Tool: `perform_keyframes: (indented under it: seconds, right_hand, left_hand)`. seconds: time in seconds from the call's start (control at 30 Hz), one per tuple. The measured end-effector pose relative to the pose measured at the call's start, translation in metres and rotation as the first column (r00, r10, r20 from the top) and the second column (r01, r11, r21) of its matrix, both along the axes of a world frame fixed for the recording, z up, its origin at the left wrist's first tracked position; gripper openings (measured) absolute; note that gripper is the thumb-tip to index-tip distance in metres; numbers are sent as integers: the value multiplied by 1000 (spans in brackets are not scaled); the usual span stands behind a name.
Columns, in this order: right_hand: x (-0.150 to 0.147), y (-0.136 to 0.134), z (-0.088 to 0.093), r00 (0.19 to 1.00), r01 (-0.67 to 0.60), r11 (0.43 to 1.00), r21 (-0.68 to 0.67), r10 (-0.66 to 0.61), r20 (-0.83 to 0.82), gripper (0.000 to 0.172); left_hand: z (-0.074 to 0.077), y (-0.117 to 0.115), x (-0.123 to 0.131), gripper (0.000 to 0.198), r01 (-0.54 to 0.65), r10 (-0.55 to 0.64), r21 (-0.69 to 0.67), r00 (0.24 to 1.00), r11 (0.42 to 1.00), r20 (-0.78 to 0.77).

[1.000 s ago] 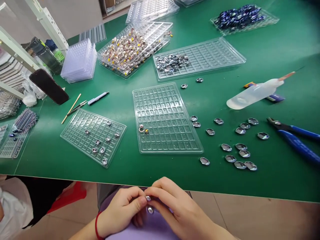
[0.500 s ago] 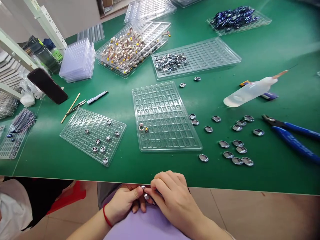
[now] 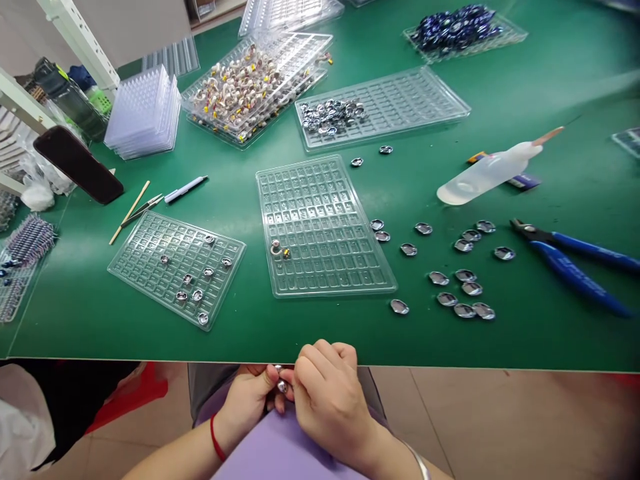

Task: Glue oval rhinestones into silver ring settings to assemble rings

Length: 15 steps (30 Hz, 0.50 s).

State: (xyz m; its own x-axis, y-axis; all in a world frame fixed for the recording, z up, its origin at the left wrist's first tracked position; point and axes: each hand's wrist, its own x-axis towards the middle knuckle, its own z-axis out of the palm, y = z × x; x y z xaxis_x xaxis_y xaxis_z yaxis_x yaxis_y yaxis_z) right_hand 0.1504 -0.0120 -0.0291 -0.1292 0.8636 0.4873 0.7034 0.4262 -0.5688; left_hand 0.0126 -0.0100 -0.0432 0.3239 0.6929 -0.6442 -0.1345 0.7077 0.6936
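Just below the table's front edge, over a purple garment point(image 3: 285, 450), my two hands meet. My left hand point(image 3: 247, 399), with a red cord at the wrist, pinches a small shiny silver piece point(image 3: 282, 386) between thumb and fingers. My right hand point(image 3: 330, 403) is closed beside it, knuckles up and fingers curled inward. Its fingertips are hidden, so what they grip cannot be made out. Closest on the table are a clear compartment tray point(image 3: 330, 273) with a couple of small parts and a smaller clear tray point(image 3: 150, 273) holding several silver pieces.
Loose silver faceted pieces point(image 3: 439, 279) lie at right beside blue-handled cutters point(image 3: 575, 273) and a white squeeze bottle point(image 3: 487, 175). Filled trays point(image 3: 255, 87) stand further back. A pen point(image 3: 186, 189), tweezers point(image 3: 143, 209) and a phone point(image 3: 79, 165) are at left, near another person point(image 3: 25, 413).
My right hand's fingers have curled in more tightly against my left fingertips. The silver piece stays in my left hand. The view has shifted slightly; the things on the table look unmoved.
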Motion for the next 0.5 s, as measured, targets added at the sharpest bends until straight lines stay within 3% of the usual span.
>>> perform_keyframes:
  seconds: [0.33, 0.5]
  right_hand:
    - [1, 1, 0, 995, -21, 1000, -16, 20, -101, 32]
    - [4, 6, 7, 986, -150, 988, 35, 152, -68, 21]
  left_hand:
    - [3, 0, 0, 70, -12, 12, 3, 997, 1000, -79]
    - [1, 2, -13, 63, 74, -71, 36, 995, 997, -73]
